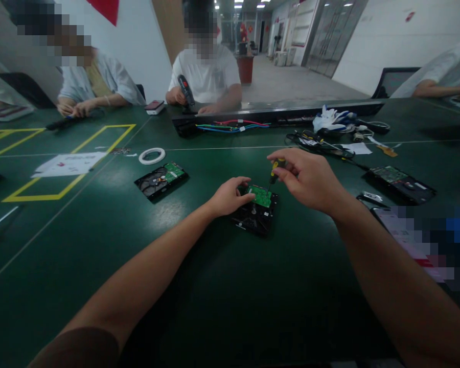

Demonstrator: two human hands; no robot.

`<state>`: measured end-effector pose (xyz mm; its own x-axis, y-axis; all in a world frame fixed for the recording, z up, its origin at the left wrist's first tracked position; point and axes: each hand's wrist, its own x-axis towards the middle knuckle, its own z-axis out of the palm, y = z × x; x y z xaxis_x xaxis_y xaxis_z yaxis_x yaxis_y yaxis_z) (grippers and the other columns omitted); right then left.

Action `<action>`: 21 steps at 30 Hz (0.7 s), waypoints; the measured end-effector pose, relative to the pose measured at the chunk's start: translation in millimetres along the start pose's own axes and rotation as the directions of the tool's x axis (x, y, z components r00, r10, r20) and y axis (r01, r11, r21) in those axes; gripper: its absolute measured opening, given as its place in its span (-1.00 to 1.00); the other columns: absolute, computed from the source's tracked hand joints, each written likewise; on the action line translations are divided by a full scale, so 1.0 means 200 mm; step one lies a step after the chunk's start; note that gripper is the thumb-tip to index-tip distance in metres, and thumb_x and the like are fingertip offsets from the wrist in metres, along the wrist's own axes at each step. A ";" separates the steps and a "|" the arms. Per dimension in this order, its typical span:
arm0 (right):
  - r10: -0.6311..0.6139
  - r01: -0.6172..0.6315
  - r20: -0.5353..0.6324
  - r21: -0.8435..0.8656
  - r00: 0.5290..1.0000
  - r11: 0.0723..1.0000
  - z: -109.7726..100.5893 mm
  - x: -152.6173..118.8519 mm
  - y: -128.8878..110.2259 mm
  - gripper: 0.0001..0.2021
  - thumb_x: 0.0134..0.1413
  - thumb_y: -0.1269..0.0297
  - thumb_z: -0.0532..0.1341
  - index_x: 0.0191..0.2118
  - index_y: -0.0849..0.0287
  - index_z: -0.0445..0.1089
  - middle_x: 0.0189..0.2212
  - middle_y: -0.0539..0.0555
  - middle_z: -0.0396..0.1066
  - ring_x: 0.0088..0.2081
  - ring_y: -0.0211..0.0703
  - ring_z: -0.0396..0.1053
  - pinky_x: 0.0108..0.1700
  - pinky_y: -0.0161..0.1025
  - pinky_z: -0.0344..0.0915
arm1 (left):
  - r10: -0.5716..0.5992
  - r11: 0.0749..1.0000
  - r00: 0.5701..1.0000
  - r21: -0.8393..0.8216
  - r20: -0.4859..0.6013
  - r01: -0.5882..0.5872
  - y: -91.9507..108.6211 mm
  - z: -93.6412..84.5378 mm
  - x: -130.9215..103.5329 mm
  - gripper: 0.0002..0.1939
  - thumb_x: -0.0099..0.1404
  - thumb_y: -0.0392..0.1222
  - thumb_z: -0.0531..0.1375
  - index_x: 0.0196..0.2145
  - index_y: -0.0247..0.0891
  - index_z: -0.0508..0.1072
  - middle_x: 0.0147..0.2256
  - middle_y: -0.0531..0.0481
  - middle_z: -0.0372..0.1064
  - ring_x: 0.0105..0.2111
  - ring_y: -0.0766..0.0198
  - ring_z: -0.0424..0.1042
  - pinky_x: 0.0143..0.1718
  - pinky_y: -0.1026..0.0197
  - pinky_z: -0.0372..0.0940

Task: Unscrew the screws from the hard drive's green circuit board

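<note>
A hard drive (256, 217) lies on the green table in front of me, its green circuit board facing up. My left hand (231, 196) grips its left side, thumb reaching over the board. In my right hand (308, 176) is a small yellow-and-black screwdriver (277, 170), pinched by the handle and tilted, with its thin shaft pointing down at the board. Whether the tip sits in a screw is too small to tell. Further left lies a second hard drive (161, 180), also board up.
A third hard drive (400, 184) and a phone (406, 237) lie to the right. White tape roll (152, 156), paper sheets (67, 164), gloves (331, 120) and cables are spread around. Across the table, a person holds a power screwdriver (186, 91) behind a long black housing (222, 125).
</note>
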<state>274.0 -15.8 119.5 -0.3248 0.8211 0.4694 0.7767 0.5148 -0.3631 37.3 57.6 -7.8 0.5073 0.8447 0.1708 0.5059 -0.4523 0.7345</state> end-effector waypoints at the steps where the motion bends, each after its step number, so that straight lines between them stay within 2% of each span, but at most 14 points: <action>1: 0.007 -0.007 0.003 -0.001 1.000 1.000 0.00 0.00 0.00 -0.68 0.28 0.38 0.21 0.11 0.08 0.50 -0.08 0.14 0.60 -0.14 0.05 0.53 -0.14 -0.06 0.37 | 0.024 1.000 1.000 0.018 0.000 -0.024 0.01 0.01 0.00 -0.35 0.36 0.02 0.33 0.32 -0.23 0.35 0.10 -0.21 0.48 -0.32 0.21 0.51 -0.20 0.05 0.50; 4: 0.016 -0.016 0.023 -0.004 1.000 1.000 0.00 0.00 0.00 -0.64 0.24 0.45 0.18 0.12 0.12 0.48 -0.10 0.14 0.61 -0.14 0.03 0.53 -0.14 -0.09 0.36 | 0.092 0.994 0.996 0.064 -0.008 -0.091 0.02 0.02 -0.01 -0.35 0.38 -0.05 0.31 0.35 -0.21 0.32 0.14 -0.23 0.46 -0.10 0.07 0.55 0.01 -0.06 0.48; 7: 0.010 -0.009 0.042 -0.012 0.999 1.000 -0.01 0.00 0.01 -0.61 0.22 0.49 0.15 0.11 0.14 0.47 -0.12 0.14 0.61 -0.17 0.00 0.53 -0.14 -0.11 0.35 | 0.113 0.992 0.993 0.061 0.023 -0.115 0.05 0.02 -0.02 -0.33 0.42 -0.08 0.28 0.41 -0.22 0.27 0.16 -0.23 0.46 0.06 -0.03 0.52 0.11 -0.07 0.43; 13: -0.024 0.027 0.050 -0.057 0.998 0.998 -0.01 0.00 0.01 -0.64 0.22 0.49 0.14 0.08 0.13 0.46 -0.14 0.15 0.59 -0.23 -0.01 0.50 -0.16 -0.09 0.32 | 0.032 0.998 0.996 0.042 0.087 -0.036 0.08 0.00 -0.03 -0.34 0.44 -0.09 0.26 0.42 -0.27 0.28 0.01 -0.22 0.56 0.04 -0.05 0.53 0.05 -0.02 0.43; 21: 0.011 -0.009 0.036 -0.042 0.999 0.999 0.00 0.01 0.00 -0.76 0.28 0.38 0.18 0.03 0.12 0.43 -0.22 0.14 0.58 -0.25 0.02 0.49 -0.18 -0.07 0.30 | 0.076 0.996 0.991 0.030 0.108 -0.079 0.07 0.00 -0.03 -0.37 0.41 -0.09 0.28 0.37 -0.29 0.33 0.25 -0.31 0.33 0.02 0.03 0.49 0.09 -0.02 0.41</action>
<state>273.5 -14.8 119.9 -0.3359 0.8349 0.4359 0.8014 0.4965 -0.3334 41.6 47.2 1.2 0.6165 0.7722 0.1540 0.4847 -0.5263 0.6987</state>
